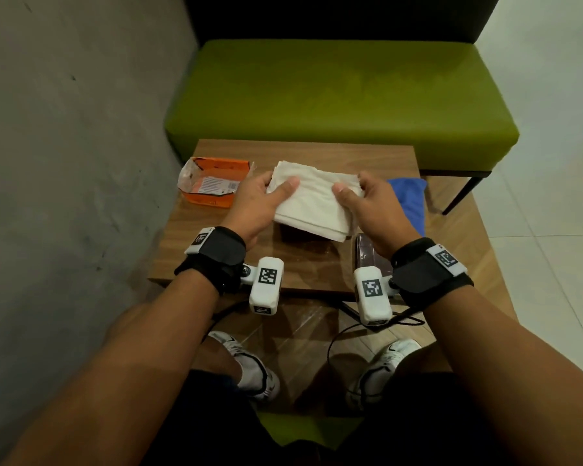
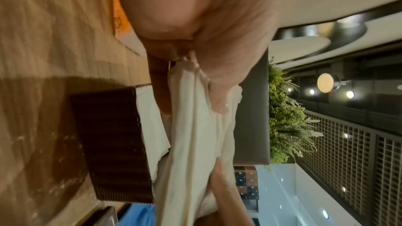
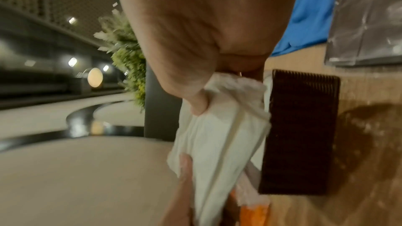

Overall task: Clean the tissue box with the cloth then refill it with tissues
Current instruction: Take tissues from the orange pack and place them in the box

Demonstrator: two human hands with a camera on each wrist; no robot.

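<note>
Tissue box (image 2: pixel 113 143) lies directly beneath our fingers (image 1: pixel 285 188), both hands pinching the tissue stack (image 1: pixel 313 203) by its short ends, long axes aligned.

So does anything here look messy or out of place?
Only the torn-open orange wrapper lying empty at the table's far left corner. The left hand and right hand hold the tissue stack above the dark tissue box.
</note>
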